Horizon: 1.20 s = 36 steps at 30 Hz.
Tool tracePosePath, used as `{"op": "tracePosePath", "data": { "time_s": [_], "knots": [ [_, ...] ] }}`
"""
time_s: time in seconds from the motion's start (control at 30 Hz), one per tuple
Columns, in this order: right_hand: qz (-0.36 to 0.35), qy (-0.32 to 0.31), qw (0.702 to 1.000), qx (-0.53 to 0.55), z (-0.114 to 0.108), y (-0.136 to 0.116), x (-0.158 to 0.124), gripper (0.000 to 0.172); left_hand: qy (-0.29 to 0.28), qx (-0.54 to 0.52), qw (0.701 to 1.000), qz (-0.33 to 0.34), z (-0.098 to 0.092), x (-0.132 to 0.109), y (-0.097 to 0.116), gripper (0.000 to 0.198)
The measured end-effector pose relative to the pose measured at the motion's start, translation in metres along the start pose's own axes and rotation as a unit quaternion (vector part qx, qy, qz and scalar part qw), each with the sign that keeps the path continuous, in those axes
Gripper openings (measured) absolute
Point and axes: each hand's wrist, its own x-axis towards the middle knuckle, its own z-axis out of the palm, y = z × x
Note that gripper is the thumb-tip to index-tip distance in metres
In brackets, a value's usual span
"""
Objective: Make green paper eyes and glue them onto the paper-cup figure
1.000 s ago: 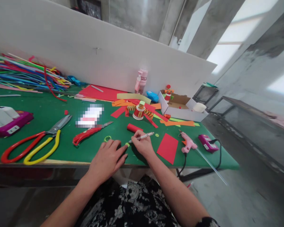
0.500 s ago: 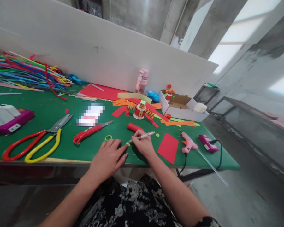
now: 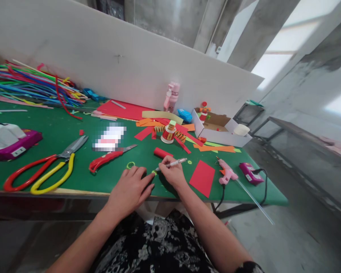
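Note:
My right hand (image 3: 172,172) is closed around a white-and-silver pen (image 3: 178,162), tip pointing down and left. The tip meets a small yellow-green paper piece (image 3: 154,173) on the green table (image 3: 102,182). My left hand (image 3: 134,186) lies on the table with fingers stretched out, its index fingertip at the edge of that piece. A thin green paper ring (image 3: 130,165) sits just beyond the left fingers, and a small green disc (image 3: 190,162) right of the pen. Behind my right hand is a red paper roll (image 3: 163,152); a red paper sheet (image 3: 202,178) lies to its right.
Scissors (image 3: 59,159) and a red-handled knife (image 3: 110,157) lie left. A pink glue gun (image 3: 226,172) with its stick and cord rests right. Behind stand a paper-covered cup figure (image 3: 168,134), pink bottle (image 3: 172,96) and white box (image 3: 216,136). Pipe cleaners (image 3: 34,83) fill the back left.
The view has shifted very slightly. Both hands keep nearly the same place, with the pen still held at the small green piece.

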Motion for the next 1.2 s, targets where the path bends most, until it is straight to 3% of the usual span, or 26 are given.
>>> {"op": "tracePosePath", "data": {
  "time_s": [0.8,1.2],
  "knots": [
    [-0.003,-0.011,1.000,-0.007,-0.0004,-0.0016,-0.0007,0.017,-0.009,0.003,1.000,0.000,-0.0014,0.0003,0.0008,0.033],
    [-0.002,0.027,0.999,0.045,-0.0023,0.0041,-0.0002,0.019,0.009,0.009,1.000,0.010,0.0006,-0.0022,0.0008,0.034]
  ]
}}
